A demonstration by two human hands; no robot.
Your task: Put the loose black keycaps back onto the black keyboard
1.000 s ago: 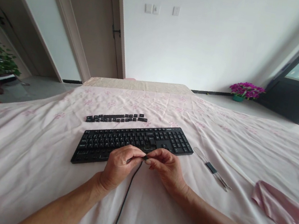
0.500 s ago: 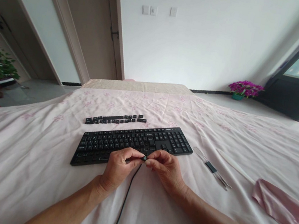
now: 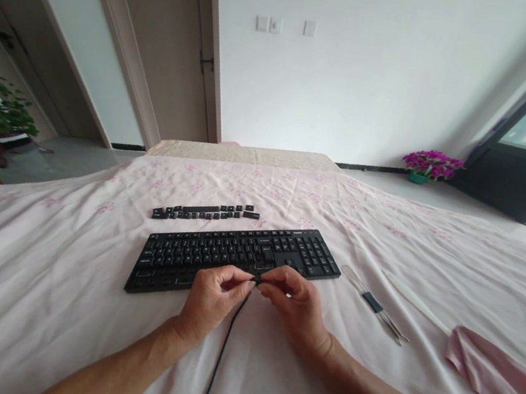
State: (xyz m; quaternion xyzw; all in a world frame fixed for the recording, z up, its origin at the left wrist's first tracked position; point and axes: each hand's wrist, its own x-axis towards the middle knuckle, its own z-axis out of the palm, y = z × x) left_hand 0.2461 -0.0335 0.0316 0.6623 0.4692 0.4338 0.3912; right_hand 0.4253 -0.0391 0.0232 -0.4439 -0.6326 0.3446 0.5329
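Both my hands meet at the front edge of a black keyboard (image 3: 203, 253), which lies at a slant on the bed. My left hand (image 3: 205, 298) pinches a small black keycap (image 3: 257, 279) between thumb and fingertips. From the other side my right hand (image 3: 299, 307) closes its thumb and fingers on the same piece, mostly hidden by the fingertips. Bare sockets show along the keyboard's front row. Behind the keyboard, loose black keycaps (image 3: 202, 215) lie in two rough rows, with a long space bar (image 3: 200, 209) among them. A black cable (image 3: 220, 358) runs from below my hands towards me.
Right of the keyboard lies a wire keycap puller (image 3: 372, 302) with a black grip. Farther right is a pink cloth (image 3: 490, 373) by a thin pale stick (image 3: 419, 302). All rest on a wrinkled, flowered pink sheet (image 3: 78, 274).
The view has tilted slightly, so everything sits a little lower. The small keycap has turned a little between my fingertips; both hands stay in nearly the same place.
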